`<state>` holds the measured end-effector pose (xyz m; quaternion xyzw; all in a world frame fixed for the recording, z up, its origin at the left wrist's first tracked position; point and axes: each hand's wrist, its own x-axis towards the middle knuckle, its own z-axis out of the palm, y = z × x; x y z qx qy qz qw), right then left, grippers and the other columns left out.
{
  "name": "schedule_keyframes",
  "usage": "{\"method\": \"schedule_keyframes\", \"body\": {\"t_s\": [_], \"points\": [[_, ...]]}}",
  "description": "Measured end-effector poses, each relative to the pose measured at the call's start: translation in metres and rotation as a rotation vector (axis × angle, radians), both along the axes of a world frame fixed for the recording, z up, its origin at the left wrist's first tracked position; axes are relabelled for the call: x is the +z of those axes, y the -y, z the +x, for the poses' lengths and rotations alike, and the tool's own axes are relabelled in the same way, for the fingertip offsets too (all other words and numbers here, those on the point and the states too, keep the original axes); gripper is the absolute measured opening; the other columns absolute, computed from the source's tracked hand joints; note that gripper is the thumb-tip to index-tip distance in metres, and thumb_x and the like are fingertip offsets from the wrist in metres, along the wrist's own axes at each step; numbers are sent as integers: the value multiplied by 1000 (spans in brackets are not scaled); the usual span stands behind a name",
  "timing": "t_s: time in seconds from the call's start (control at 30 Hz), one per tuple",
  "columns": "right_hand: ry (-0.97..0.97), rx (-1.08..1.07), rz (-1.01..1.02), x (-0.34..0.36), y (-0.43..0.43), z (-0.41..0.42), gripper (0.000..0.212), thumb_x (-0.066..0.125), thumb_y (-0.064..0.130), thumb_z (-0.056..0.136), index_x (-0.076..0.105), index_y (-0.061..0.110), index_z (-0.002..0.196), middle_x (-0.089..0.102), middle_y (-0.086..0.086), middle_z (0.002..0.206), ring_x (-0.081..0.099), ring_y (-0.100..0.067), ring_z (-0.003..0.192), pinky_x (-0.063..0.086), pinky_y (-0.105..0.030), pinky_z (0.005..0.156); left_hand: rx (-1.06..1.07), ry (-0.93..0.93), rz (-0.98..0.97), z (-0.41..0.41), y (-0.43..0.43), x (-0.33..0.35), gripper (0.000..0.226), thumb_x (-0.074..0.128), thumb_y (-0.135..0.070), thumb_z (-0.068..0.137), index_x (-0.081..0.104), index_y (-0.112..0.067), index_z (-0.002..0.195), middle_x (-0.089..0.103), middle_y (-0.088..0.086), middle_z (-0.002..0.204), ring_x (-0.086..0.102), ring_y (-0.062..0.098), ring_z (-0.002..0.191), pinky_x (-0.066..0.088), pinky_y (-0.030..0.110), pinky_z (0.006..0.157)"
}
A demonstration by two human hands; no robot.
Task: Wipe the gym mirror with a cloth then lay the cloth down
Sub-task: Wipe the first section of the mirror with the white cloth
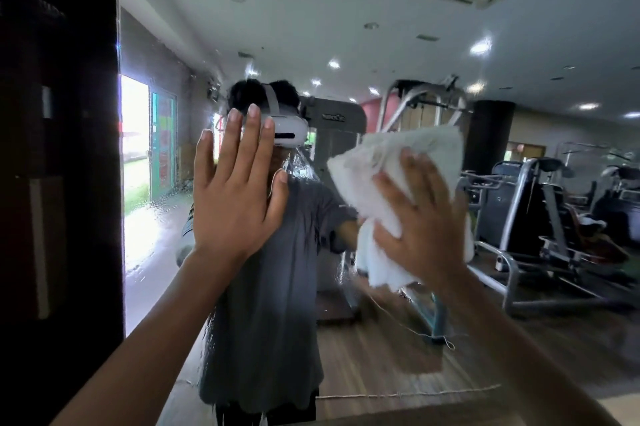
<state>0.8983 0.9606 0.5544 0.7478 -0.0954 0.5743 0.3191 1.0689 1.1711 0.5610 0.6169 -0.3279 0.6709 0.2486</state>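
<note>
A wide gym mirror (346, 27) fills nearly everything ahead of me, throwing back the ceiling lights and the weight machines (540, 210) standing far off to the right in the reflection. Along the left runs a dark wall panel (59, 183) that marks the mirror's edge. The glass near that edge is beaded and streaked with water (156, 217), so by my reckoning the wiping is only partway through and that side is yet to be dried.

My left hand (235, 197) lies flat against the glass, all 5 fingers straight and a little spread, holding nothing. I take it to be there as a brace, steadying me while the other arm works.

My right hand (426, 217) is further right at about the same height, fingers fanned out over the white cloth (391, 162) and pressing it onto the mirror. The cloth is bunched under my palm, 1 fold sticking up past my fingertips and another hanging below my wrist. Spreading the fingers keeps more of the cloth on the glass. Laying it down comes later.
</note>
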Motion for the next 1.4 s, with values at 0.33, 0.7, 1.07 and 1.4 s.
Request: {"method": "schedule_keyframes", "body": {"t_s": [0.33,0.7,1.07,1.4], "points": [[94,2,150,24,-46,33,75,42,60,87,26,32,155,21,-10,164,18,-29,149,18,-62,108,-10,-45,17,-2,-1,1,60,37,-32,105,26,-7,158,22,12,165,17,28,154,14,52,124],[323,51,485,66,-22,20,70,38,57,92,26,32,156,17,-7,165,16,-31,150,19,-71,109,56,-61,42,-2,-5,-31,63,40,-34,103,27,-5,157,23,15,164,17,32,154,15,56,123],[-77,24,-44,-7,-10,3,74,48,57,87,27,29,153,21,-9,163,22,-29,148,32,-62,103,57,-59,19,-3,-5,-32,63,41,-34,102,28,-5,157,25,16,163,20,33,153,17,56,122],[153,91,206,39,-74,52,74,43,58,92,24,27,157,18,-10,165,14,-29,151,12,-65,112,51,-44,27,0,-12,-54,61,45,-31,102,31,-6,156,27,14,163,22,32,152,20,55,122]]}}
